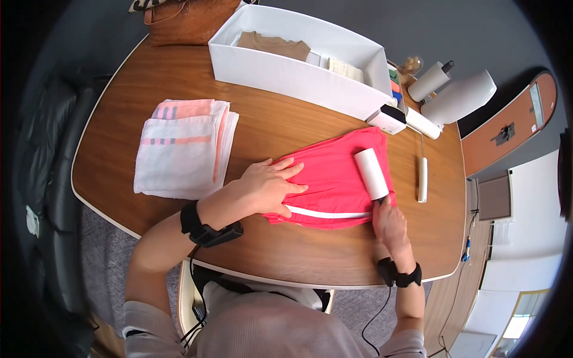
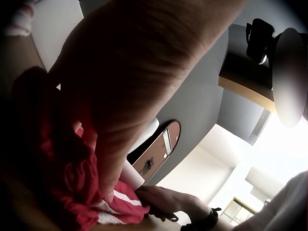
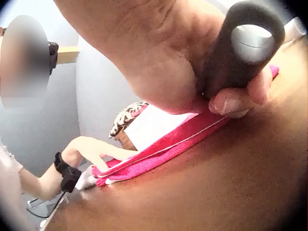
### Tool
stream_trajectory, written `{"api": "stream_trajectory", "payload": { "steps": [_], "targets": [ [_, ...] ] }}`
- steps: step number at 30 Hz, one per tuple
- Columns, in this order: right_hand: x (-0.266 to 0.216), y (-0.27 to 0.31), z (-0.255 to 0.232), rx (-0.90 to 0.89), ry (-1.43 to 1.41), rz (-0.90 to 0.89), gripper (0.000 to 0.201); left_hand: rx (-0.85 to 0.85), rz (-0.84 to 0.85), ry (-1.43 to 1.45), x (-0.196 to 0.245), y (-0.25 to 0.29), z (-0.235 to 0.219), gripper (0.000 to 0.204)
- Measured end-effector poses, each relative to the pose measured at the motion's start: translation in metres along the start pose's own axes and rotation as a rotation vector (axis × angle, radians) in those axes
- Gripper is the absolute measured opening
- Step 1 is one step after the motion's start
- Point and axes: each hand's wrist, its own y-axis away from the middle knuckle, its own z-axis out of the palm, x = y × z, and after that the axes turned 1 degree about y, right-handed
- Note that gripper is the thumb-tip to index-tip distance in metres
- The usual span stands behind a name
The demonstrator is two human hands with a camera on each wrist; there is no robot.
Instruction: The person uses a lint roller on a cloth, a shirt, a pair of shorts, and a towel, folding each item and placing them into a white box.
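A bright pink garment with a white stripe lies spread and wrinkled on the wooden table. My left hand rests on its left end, fingers straight and spread over the cloth. In my right hand is a lint roller with a white sheet roll, which lies over the right part of the garment. The right wrist view shows the fingers curled round the roller's dark, hollow-ended handle. From the left wrist view, the garment bunches under the left hand, whose fingertips are mostly hidden.
Left of the garment lies a folded white and peach towel. A long white box at the back holds folded clothes. A white-headed roller with a thin rod lies to the right, near a small white box. A brown bag stands back left.
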Motion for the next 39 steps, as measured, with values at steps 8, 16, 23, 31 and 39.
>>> {"api": "stream_trajectory", "payload": {
  "steps": [8, 16, 23, 31, 39],
  "targets": [
    [0.013, -0.015, -0.008, -0.027, -0.006, 0.146, 0.034, 0.018, 0.004, -0.013, 0.001, 0.0, 0.001, 0.062],
    [0.021, -0.018, 0.002, 0.056, 0.033, 0.207, 0.034, 0.022, 0.016, -0.026, 0.0, -0.001, 0.003, 0.064],
    [0.103, -0.018, 0.005, 0.221, 0.06, 0.247, 0.031, 0.032, 0.022, -0.021, -0.003, 0.001, 0.006, 0.068],
    [-0.036, 0.06, -0.018, 0.068, -0.083, -0.391, 0.028, -0.077, -0.038, -0.096, 0.004, -0.008, -0.006, 0.07],
    [-0.029, 0.045, -0.002, 0.05, -0.096, -0.125, 0.03, -0.029, -0.02, -0.084, 0.003, -0.005, -0.005, 0.072]
  ]
}}
